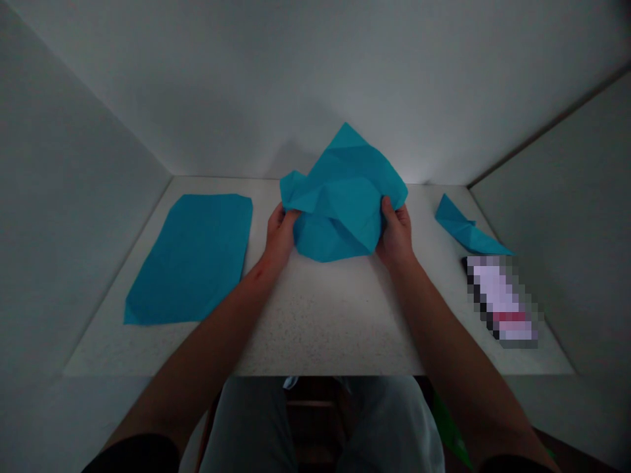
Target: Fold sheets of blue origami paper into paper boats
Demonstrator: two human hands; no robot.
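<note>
While both hands pinch it, this creased blue sheet (342,197) looks ready to tear.
From my end, left hand (280,234) and right hand (396,233) grip opposite edges, sheet lifted between them; I reckon uneven pulling rips a fold, or knocks the folded piece (466,230) just right of the right hand.

1. The crumpled paper sheet (342,197) is plain turquoise blue, no print.
2. The flat sheet (192,256) on the left is the same blue.
3. The folded piece (463,226) on the right matches it.
4. The tabletop (320,315) is white with fine grey speckles.
5. The walls (197,79) are plain pale grey.
</note>
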